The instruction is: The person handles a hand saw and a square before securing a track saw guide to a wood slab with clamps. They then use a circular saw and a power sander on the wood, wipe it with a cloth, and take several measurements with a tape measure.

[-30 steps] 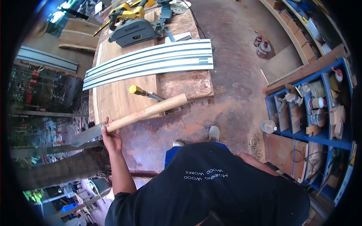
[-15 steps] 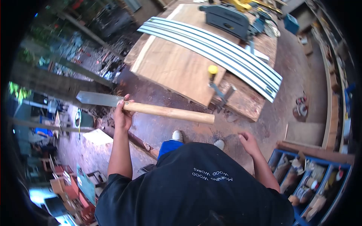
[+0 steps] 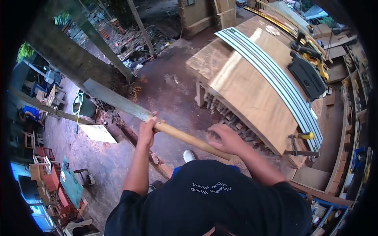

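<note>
My left hand [image 3: 147,131] is closed round a long-handled pull saw, gripping it where the metal blade [image 3: 118,101] meets the pale wooden handle [image 3: 183,136]. The blade points up and to the left, and the handle slants down to the right toward my chest. My right hand [image 3: 227,139] is at the lower part of the handle, its fingers curved and thumb apart, forming an open C that overlaps the handle in this view.
A workbench to the right bears a wooden slab [image 3: 252,94], a striped guide rail [image 3: 271,78], a yellow-handled clamp [image 3: 303,136] and a dark power saw [image 3: 307,76]. Wooden posts [image 3: 106,51] stand at left. A white board [image 3: 97,133] and chairs [image 3: 51,173] are beyond.
My view has turned left, so the bench sits farther right. The saw tilts more steeply, handle end lower. My right hand has come in from the side to the handle.
</note>
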A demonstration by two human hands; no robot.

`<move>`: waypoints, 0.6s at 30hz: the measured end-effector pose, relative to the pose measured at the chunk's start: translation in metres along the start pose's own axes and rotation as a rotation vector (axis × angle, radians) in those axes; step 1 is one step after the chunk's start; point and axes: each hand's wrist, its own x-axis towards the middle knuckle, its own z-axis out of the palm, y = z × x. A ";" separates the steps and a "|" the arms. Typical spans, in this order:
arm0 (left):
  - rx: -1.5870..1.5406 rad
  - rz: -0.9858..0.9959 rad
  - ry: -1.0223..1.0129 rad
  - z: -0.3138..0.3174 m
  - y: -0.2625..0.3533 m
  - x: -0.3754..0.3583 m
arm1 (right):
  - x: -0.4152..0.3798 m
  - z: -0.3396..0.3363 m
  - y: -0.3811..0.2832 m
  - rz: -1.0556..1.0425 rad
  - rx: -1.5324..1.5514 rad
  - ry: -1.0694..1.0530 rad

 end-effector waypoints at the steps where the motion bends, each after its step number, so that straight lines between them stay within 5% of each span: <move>1: -0.003 -0.009 -0.005 -0.009 0.004 0.012 | 0.024 0.012 -0.006 0.002 -0.001 -0.002; 3: -0.018 0.006 -0.022 -0.016 0.015 0.037 | 0.067 0.034 -0.014 0.132 0.053 -0.355; 5: -0.028 0.029 -0.037 -0.018 0.038 0.066 | 0.109 0.046 -0.017 0.171 0.009 -0.416; 9: 0.088 0.076 -0.211 -0.024 0.086 0.134 | 0.175 0.035 -0.020 0.397 0.056 -0.251; 11: 0.195 0.073 -0.375 -0.023 0.111 0.165 | 0.197 0.031 -0.013 0.472 0.368 -0.196; 13: 0.285 0.045 -0.509 -0.032 0.132 0.200 | 0.220 0.048 0.018 0.347 0.451 -0.072; 18: 1.009 0.314 -0.287 -0.150 0.094 0.317 | 0.326 0.053 0.076 0.381 0.650 0.180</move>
